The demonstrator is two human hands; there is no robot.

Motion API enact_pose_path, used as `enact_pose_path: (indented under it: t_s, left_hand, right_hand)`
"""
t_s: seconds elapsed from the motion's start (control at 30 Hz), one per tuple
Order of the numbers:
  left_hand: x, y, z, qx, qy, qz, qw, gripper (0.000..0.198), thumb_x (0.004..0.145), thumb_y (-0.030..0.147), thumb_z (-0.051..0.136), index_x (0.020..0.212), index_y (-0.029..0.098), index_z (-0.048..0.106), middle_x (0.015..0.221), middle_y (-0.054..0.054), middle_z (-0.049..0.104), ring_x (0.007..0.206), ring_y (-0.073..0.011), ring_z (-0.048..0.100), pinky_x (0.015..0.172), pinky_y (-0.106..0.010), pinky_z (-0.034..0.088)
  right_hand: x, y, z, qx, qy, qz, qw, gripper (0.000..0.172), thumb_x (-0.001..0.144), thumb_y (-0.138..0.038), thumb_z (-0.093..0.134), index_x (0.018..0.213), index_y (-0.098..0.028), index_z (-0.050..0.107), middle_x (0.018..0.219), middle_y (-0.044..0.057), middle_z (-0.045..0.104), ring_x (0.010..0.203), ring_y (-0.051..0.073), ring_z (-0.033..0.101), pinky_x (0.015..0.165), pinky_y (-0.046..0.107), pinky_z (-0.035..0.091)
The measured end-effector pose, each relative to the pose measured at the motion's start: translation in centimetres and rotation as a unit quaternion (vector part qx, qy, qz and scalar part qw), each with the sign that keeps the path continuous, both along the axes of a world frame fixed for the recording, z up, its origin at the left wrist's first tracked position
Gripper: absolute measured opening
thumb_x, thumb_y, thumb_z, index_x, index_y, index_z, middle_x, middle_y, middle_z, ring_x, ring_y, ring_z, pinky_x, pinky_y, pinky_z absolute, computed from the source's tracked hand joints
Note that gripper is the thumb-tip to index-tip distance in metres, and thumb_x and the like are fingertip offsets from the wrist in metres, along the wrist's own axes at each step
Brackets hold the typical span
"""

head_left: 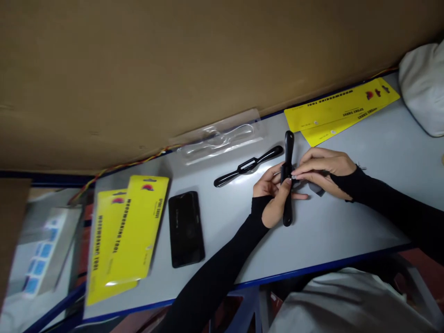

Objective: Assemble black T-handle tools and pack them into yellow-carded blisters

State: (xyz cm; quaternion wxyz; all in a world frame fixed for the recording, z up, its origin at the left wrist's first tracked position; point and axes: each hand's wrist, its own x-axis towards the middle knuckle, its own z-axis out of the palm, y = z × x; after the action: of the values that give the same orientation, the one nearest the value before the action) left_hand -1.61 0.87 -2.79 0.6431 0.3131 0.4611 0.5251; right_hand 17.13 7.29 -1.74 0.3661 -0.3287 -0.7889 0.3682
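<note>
My left hand (272,196) grips a black two-handled spokeshave (287,178) around its middle and holds it upright over the grey table (347,222). My right hand (321,171) has its fingers pinched together on a small metal part at the tool's centre. Both arms wear black sleeves. A second black spokeshave (248,165) lies flat on the table just left of my hands, untouched.
Yellow "woodworking tool" cards lie at the left (132,236) and at the far right (342,111). A black phone (185,229) lies between them, near a clear plastic blister (222,136). A cardboard wall (173,69) backs the table. White cloth (423,85) sits far right.
</note>
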Motion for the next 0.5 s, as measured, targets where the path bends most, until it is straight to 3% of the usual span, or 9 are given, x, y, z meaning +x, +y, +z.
enact_pose_path:
  t_s: [0.17,0.3,0.5]
  left_hand:
    - [0.0,0.0,-0.2,0.023,0.005,0.003,1.0,0.054,0.083,0.042,0.091,0.124,0.018,0.065,0.111,-0.01,0.079,0.093,-0.0291,0.081,0.069,-0.043,0.074]
    - [0.0,0.0,-0.3,0.017,0.009,0.007,1.0,0.058,0.079,0.041,0.094,0.125,0.019,0.065,0.112,-0.01,0.078,0.098,-0.0307,0.08,0.07,-0.046,0.074]
    - [-0.1,0.1,-0.1,0.018,0.041,0.009,0.999,0.058,0.079,0.043,0.094,0.123,0.018,0.066,0.116,-0.011,0.078,0.1,-0.0296,0.08,0.074,-0.044,0.074]
  right_hand:
    - [-0.1,-0.2,0.3,0.016,-0.006,0.003,1.0,0.015,0.102,-0.029,0.071,0.099,-0.029,0.086,0.093,0.003,0.073,0.075,0.015,0.068,0.069,0.028,0.056]
    - [-0.2,0.0,-0.1,0.019,0.003,0.005,1.0,0.016,0.102,-0.031,0.072,0.099,-0.023,0.085,0.091,0.002,0.073,0.073,0.012,0.066,0.067,0.025,0.054]
    - [0.0,0.6,-0.7,0.02,0.026,0.011,0.999,0.012,0.1,-0.029,0.074,0.096,-0.025,0.085,0.09,0.003,0.073,0.073,0.015,0.067,0.065,0.028,0.054]
